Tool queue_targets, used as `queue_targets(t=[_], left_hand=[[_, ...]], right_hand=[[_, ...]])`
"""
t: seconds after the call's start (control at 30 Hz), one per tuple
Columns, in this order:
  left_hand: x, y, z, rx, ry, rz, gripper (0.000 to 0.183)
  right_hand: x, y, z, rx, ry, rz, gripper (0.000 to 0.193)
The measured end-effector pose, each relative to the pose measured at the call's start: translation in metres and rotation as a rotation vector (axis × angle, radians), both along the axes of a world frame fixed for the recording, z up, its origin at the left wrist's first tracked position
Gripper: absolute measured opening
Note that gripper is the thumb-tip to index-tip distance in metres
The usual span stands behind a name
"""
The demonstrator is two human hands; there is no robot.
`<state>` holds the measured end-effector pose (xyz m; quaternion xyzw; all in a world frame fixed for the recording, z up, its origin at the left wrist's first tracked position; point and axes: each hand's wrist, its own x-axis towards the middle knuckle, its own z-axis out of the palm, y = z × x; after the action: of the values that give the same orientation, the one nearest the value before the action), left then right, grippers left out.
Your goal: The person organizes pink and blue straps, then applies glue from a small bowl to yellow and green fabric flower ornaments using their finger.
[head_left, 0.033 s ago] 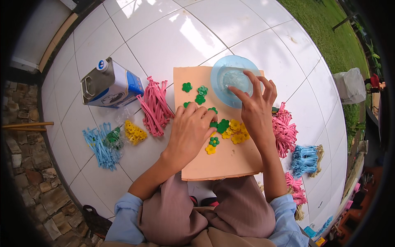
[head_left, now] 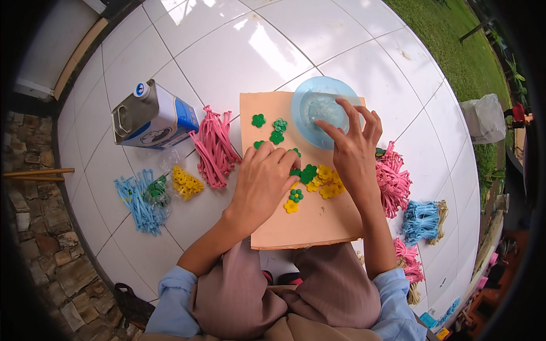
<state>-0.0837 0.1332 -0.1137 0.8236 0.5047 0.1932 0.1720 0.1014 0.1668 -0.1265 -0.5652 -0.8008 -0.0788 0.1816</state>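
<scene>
My left hand [head_left: 260, 181] rests over a peach-coloured board [head_left: 307, 227], fingers curled. Between its thumb and forefinger shows part of a green plastic flower [head_left: 294, 171]. My right hand [head_left: 358, 142] is at a shallow pale blue bowl [head_left: 300, 128] on the board's far right part. Its thumb and forefinger are apart above the whitish contents [head_left: 325, 111], holding nothing visible. Several loose green flowers [head_left: 259, 120] lie beyond my left hand, and yellow flowers [head_left: 329, 190] cluster between my hands. A green flower piece [head_left: 296, 195] touches a yellow flower [head_left: 291, 206] near my left thumb.
A metal can [head_left: 151, 116] stands at the left, beside pink stems [head_left: 215, 150]. Nearer are bagged yellow flowers [head_left: 186, 183] and light blue stems [head_left: 136, 204]. Right of the board lie a pink bundle [head_left: 393, 181] and a blue bundle [head_left: 421, 220] on white tiles.
</scene>
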Motion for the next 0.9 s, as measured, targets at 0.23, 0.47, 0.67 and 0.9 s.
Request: queue_targets(t=[0.23, 0.47, 0.67, 0.9], left_hand=[[-0.007, 0.004, -0.003, -0.267, -0.338, 0.148, 0.014], [-0.013, 0.014, 0.003, -0.468, -0.508, 0.294, 0.012], [-0.018, 0.017, -0.008, -0.547, -0.684, 0.311, 0.013], [-0.021, 0.018, -0.007, -0.547, -0.710, 0.321, 0.014]], right_hand=[[-0.001, -0.011, 0.014, 0.048, 0.078, -0.052, 0.032], [-0.010, -0.039, 0.025, 0.090, 0.161, 0.074, 0.036], [-0.018, -0.045, 0.019, 0.104, 0.080, 0.183, 0.042], [-0.025, -0.044, 0.013, 0.114, 0.025, 0.224, 0.043]])
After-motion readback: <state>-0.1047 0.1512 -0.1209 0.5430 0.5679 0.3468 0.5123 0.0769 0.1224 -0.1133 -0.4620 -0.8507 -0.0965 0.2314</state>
